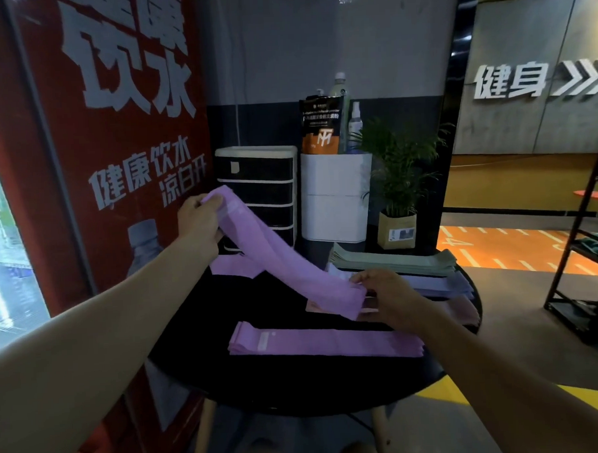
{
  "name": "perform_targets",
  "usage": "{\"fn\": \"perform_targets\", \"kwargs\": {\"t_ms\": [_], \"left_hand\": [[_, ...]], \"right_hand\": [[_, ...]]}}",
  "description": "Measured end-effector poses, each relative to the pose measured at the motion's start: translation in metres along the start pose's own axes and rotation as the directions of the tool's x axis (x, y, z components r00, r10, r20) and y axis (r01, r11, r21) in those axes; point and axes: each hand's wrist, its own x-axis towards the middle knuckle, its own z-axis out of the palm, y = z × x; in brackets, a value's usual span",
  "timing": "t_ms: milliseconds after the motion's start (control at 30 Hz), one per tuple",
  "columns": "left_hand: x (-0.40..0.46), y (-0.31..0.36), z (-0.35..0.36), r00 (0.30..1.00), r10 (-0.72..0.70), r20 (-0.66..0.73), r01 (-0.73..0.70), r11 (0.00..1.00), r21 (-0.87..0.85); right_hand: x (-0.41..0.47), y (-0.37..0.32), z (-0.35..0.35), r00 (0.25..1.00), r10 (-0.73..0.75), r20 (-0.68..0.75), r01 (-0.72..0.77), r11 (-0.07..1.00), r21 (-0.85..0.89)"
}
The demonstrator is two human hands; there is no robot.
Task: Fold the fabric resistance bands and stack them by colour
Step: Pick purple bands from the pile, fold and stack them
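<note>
Over the round black desk, I see both hands stretching one purple band between them, lifted clear of the surface. Left hand is raised, far left, its grip closed around the upper end of the band, fingers curled over the fabric. Right hand sits lower and to the right, pinching the band's lower end just above the desk. The band slopes down from far left to near right, slack and slightly twisted.

Near edge: a stack of folded purple bands lies flat, long side running left to right. Far right of the desk: a stack of green bands, and just nearer than it a lavender-grey stack. A pale pink stack shows at the right rim, partly hidden by the right hand; I cannot tell how many pieces it holds. Another bit of purple fabric lies at the far left, under the held band.

Behind the desk: a black drawer unit, a white bin with bottles on top, a potted plant. Left: a red panel with white lettering.
</note>
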Motion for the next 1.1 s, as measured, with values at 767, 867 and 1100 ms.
{"fn": "perform_targets", "kwargs": {"t_ms": [767,867,1100], "left_hand": [[-0.012,-0.072,-0.022,0.937,-0.306,-0.167,0.325,0.940,0.106],[-0.015,-0.073,-0.025,0.946,-0.294,-0.138,0.308,0.948,0.087],[-0.027,-0.076,-0.036,0.949,-0.313,-0.032,0.314,0.939,0.141]], "right_hand": [[-0.005,0.033,-0.012,0.996,0.022,0.083,-0.020,0.999,-0.027],[-0.007,0.025,-0.020,1.000,-0.020,0.001,0.020,0.995,-0.093],[-0.021,0.019,-0.042,0.962,-0.053,-0.269,0.020,0.992,-0.126]]}}
